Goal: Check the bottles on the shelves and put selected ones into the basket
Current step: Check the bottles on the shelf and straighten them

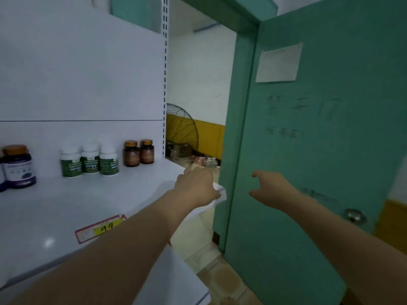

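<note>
Two hands: right hand point(273, 190) spread, empty; left hand point(196, 186) over the shelf point(66, 205) corner, grip impossible to tell. Left of its wrist, a price tag point(103, 226) reads "99"; labels on the bottles point(90, 160) are blurred.

white shelf unit point(66, 205) left, slotted upright point(164, 84), red-yellow price tag point(101, 227) on front edge. teal door point(308, 150) right, blank paper point(278, 63) stuck on, metal knob point(354, 215). behind: wire fan point(182, 128), wall point(198, 80) white over yellow. beige tiled floor point(220, 280), dim light
</note>
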